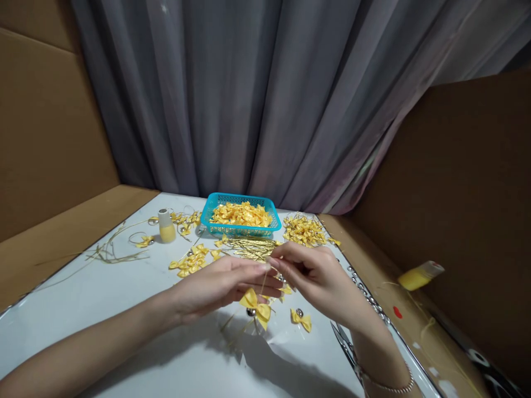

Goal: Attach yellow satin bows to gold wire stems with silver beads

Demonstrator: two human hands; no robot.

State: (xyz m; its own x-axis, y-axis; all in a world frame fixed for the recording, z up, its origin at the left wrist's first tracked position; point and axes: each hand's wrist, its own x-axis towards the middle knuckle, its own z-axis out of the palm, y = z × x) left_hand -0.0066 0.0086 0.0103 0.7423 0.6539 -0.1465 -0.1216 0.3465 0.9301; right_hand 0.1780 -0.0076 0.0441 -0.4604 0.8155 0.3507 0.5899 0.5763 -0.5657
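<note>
A yellow ribbon bow with a small silver bell hangs below my hands on a thin gold cord. My left hand pinches this cord at the thumb tip, its other fingers stretched out behind. Close against that thumb, the fingertips of my right hand are pressed together on the cord's upper end, which they mostly hide. Another bow with a bell lies on the white table below my right hand. Partly behind my fingers is a bundle of gold ties.
A blue basket full of yellow bows stands at the back. Piles of bows lie right and left of it. A bottle of yellow liquid stands left. Scissors and a row of bells lie along the right edge.
</note>
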